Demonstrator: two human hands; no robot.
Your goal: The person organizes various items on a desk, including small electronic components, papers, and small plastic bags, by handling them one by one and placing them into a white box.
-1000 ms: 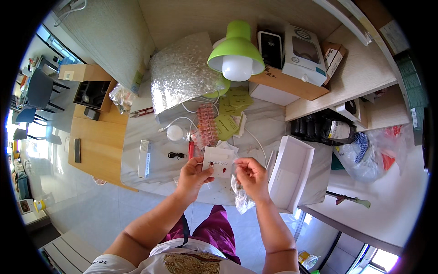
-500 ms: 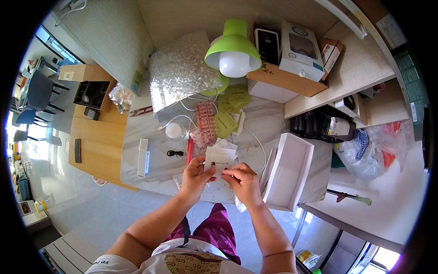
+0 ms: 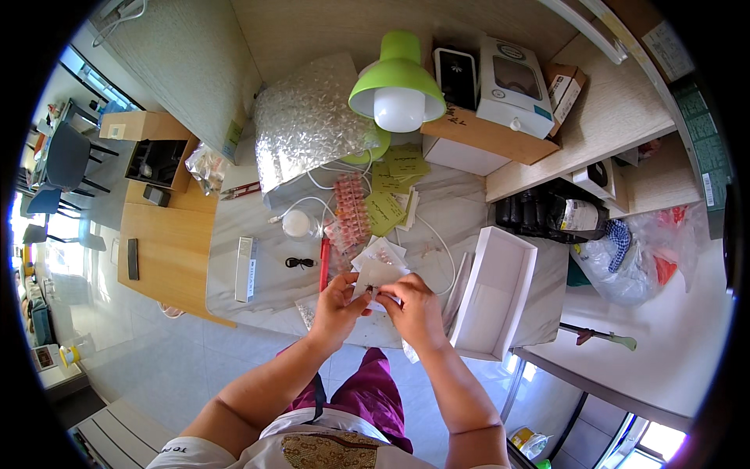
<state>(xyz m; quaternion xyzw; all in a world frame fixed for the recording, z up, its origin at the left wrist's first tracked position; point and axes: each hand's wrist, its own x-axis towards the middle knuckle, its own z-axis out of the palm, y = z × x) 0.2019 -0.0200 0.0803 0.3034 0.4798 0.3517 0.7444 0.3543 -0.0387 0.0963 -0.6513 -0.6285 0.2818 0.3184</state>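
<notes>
A small white card (image 3: 380, 273) is held up over the near edge of the marble-patterned table (image 3: 269, 270). My left hand (image 3: 336, 305) pinches its lower left corner between thumb and fingers. Close beside it, my right hand (image 3: 414, 306) is closed at the card's lower right, its fingertips pressed together by a tiny dark piece that is too small to name. Whatever lies between those fingertips is hidden. Behind the card lie more white cards (image 3: 391, 248), and a red pen-like stick (image 3: 324, 264) rests just left of them.
A green lamp (image 3: 398, 82) leans over the table's back, beside bubble wrap (image 3: 308, 117). Pink blister-like strips (image 3: 351, 209) and green cards (image 3: 384, 209) lie mid-table. An open white box (image 3: 494, 293) stands right; a narrow white box (image 3: 247, 270) and a black cable (image 3: 300, 263) lie left.
The card has tilted, and its printed face now looks plain. My right hand has shifted slightly left and up, closer to my left hand.
</notes>
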